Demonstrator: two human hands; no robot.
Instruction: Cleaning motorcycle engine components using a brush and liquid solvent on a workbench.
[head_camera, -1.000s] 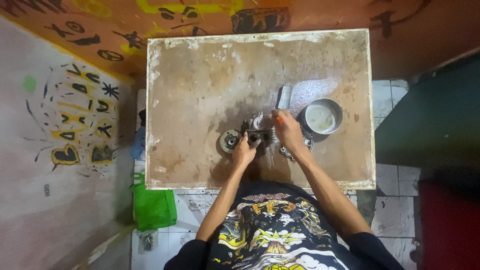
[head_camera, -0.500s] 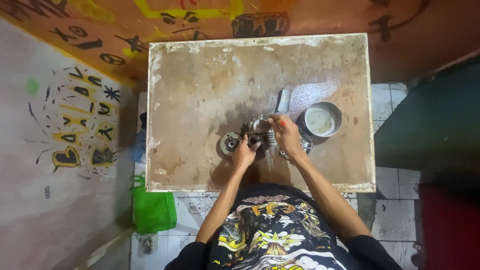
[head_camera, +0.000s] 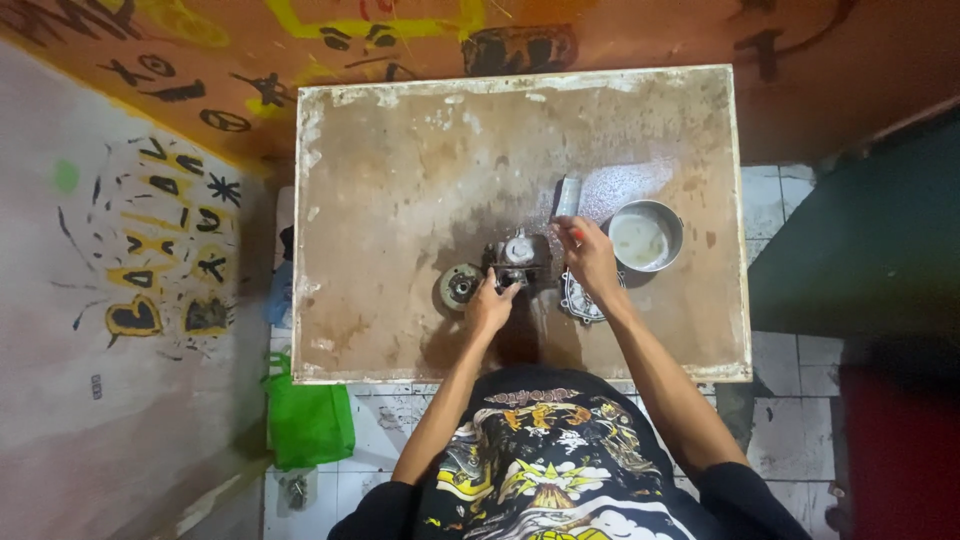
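A small grey metal engine part stands near the middle of a worn brown tabletop. My left hand grips its near side. My right hand is just to the part's right, fingers curled around a thin tool with a red tip. A round metal disc lies left of my left hand. A toothed flat metal cover lies under my right wrist. A grey cylinder lies just beyond my right hand.
A round metal bowl with pale liquid sits to the right of my right hand. A green bag rests on the tiled floor by the table's near left corner. Painted walls stand at the left and far side, a dark green surface at right.
My right hand has drawn back from the engine part to its right and a little farther away. The left hand stays on the part.
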